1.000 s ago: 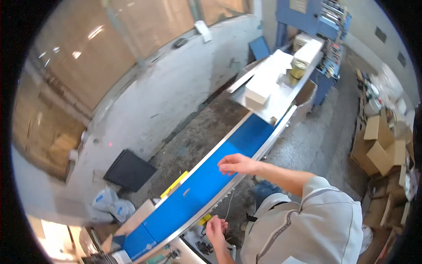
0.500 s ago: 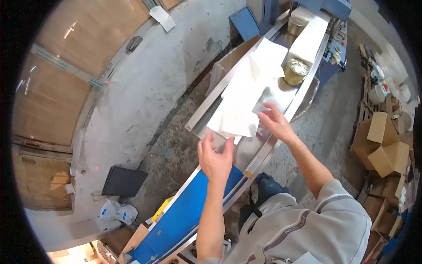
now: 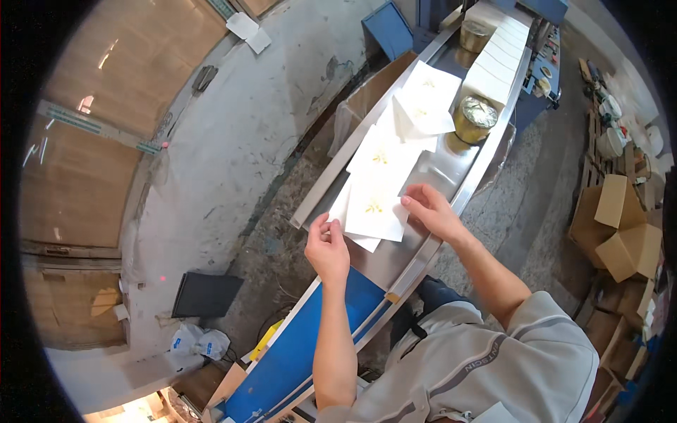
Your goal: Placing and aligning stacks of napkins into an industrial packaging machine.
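Several flat white paper bags point(image 3: 377, 201) with a small gold print lie overlapping on a long steel table point(image 3: 430, 180). My left hand point(image 3: 326, 247) pinches the near left edge of the lowest bag. My right hand point(image 3: 430, 210) rests its fingertips on the right edge of the same bag. More white bags point(image 3: 423, 99) lie farther along, and a stacked row of white bags point(image 3: 497, 53) runs up the far end.
A round gold tin point(image 3: 474, 118) stands on the table's right side. A blue conveyor belt point(image 3: 310, 338) continues toward me. An open cardboard box point(image 3: 370, 99) sits left of the table. Cardboard boxes point(image 3: 624, 225) pile at the right. A black flat panel point(image 3: 204, 295) lies on the concrete floor.
The view has swung from the blue belt to the steel table. Both hands came down onto the nearest white bag, the left now pinching its edge.
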`<state>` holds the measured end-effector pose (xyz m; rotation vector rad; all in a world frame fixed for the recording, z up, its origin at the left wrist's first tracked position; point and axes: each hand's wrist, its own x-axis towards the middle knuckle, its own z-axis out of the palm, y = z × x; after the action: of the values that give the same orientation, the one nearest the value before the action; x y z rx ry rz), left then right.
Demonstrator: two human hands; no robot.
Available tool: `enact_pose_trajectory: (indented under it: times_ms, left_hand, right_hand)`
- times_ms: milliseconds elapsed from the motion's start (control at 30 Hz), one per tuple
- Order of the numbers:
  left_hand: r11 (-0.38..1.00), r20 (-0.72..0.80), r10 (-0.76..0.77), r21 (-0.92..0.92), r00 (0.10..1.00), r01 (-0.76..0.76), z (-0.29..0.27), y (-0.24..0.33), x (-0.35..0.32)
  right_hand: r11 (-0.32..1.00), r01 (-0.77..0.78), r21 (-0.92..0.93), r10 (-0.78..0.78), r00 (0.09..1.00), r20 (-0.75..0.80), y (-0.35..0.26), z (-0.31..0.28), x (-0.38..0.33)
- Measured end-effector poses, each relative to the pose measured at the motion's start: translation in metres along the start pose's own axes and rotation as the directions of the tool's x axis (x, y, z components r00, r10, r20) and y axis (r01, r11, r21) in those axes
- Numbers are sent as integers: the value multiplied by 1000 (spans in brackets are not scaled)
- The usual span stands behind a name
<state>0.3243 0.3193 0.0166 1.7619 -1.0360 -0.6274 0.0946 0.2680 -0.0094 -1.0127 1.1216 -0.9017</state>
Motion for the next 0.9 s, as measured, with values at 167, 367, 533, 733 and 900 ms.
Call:
enact_pose_trajectory:
  times_ms: [167,367,533,733,900]
  left_hand:
    - [1000,-165,20,13,986,-18,1,-13,-4]
    - [941,-89,-310,-168,947,292,-4,-69,8]
    - [416,347,-246,-805,905,422,-45,-136,19]
    - [972,-170,230,80,958,-219,-42,-31,-19]
    - [968,-201,248,101,948,-231,-41,-38,5]
  right_hand:
    - [961,-121,-249,144,986,79,-15,10,-2]
    - [971,-1,-241,54,976,213,-6,34,-8]
    - [882,65,-467,87,952,295,-18,72,-12]
    - [855,195,-480,-124,977,175,-25,76,5]
    - [902,165,-398,-76,970,232,-34,85,-4]
